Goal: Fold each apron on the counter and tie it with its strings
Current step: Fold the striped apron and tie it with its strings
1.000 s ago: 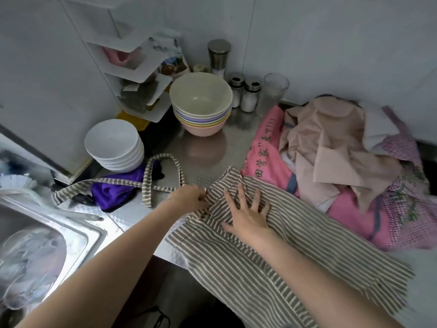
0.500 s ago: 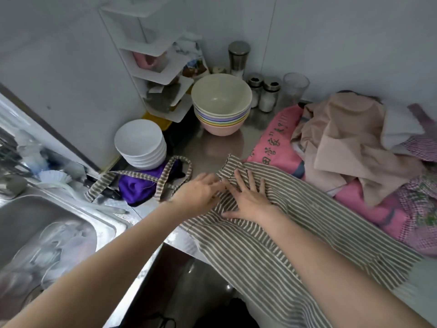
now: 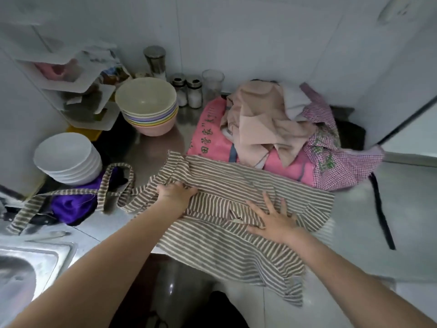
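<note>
A brown-and-white striped apron (image 3: pixel 236 185) lies spread over the steel counter (image 3: pixel 153 159), its lower part hanging over the front edge. Its striped strings (image 3: pixel 104 190) trail left in a loop across a purple cloth (image 3: pixel 71 204). My left hand (image 3: pixel 176 194) presses on the apron's left edge with fingers curled into the fabric. My right hand (image 3: pixel 272 216) lies flat on the apron's middle, fingers spread. Behind the apron sits a heap of other aprons: a pink one with printed characters (image 3: pixel 208 133), a beige one (image 3: pixel 264 119) and a pink checked one (image 3: pixel 331 157).
Stacked pastel bowls (image 3: pixel 146 102) and stacked white plates (image 3: pixel 66 157) stand at the back left. Shaker jars (image 3: pixel 189 93), a glass (image 3: pixel 212 84) and a white corner shelf (image 3: pixel 78 86) line the wall. A sink (image 3: pixel 26 268) is at the left. A dark strap (image 3: pixel 380 209) lies at the right.
My right hand has slid right and toward me across the striped apron, now flat on its middle. My left hand stays at the apron's left edge. The camera view has shifted right.
</note>
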### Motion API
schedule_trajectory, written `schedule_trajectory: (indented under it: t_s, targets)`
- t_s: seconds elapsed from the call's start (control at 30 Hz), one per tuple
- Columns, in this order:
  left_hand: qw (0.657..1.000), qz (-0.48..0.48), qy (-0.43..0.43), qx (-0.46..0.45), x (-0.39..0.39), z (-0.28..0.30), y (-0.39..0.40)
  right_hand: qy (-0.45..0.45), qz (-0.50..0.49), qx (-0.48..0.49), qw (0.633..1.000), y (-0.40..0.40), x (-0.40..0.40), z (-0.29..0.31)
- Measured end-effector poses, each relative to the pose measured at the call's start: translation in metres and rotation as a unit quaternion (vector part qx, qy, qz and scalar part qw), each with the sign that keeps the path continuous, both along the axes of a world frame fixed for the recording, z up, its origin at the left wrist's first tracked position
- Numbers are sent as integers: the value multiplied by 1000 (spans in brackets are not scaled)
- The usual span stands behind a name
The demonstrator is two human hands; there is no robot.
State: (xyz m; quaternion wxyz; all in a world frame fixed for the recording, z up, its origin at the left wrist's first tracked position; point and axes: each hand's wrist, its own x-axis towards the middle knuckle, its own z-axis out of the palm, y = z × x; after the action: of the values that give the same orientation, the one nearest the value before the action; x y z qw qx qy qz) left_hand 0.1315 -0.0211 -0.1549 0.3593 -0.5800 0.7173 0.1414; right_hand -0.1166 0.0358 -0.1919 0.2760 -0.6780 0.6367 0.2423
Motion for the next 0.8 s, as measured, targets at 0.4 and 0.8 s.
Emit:
schedule_trajectory:
  t_s: [0.4, 0.8]
  targets:
    - [998, -46, -39, 20, -13, 6, 12, 39, -22, -47, 998, -15, -45, 18]
    - [984, -123, 127, -36, -125, -13, 37, -135, -219, 112, 960, 41, -72, 25]
